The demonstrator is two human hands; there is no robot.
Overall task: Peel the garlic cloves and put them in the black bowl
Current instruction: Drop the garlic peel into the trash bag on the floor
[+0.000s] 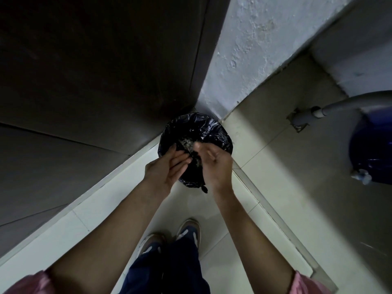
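Both hands meet over a bin at the centre of the frame. The left hand (167,166) has its fingers straight and its palm turned toward the other, grasping nothing that shows. The right hand (214,162) is relaxed, its fingers loosely bent, and it too seems to hold nothing, though its fingertips are blurred. Between and just above them, pale papery scraps (186,145), probably garlic skins, lie or fall inside the black bin liner (212,132).

The bin stands on the pale tiled floor (265,187), tucked into a corner where a dark panel (95,60) in the upper left meets a rough white wall (254,49) in the upper middle. At the right edge a grey pipe (350,102) curves over a blue drum (371,149). At the bottom of the frame two shoes (169,234) and dark trousers show, with pink sleeves at the lower corners.

No garlic cloves and no black bowl are in view, so where they stand cannot be told from here. By the look of it, this is a clean-up step: the hands are brushing peelings off into the rubbish, which suggests that the peeling is done or paused. Whether any cloves remain cannot be judged.

Next, the person would likely have to rub off whatever scraps cling to the palms, then turn away from the corner and go back to the cloves and bowl.
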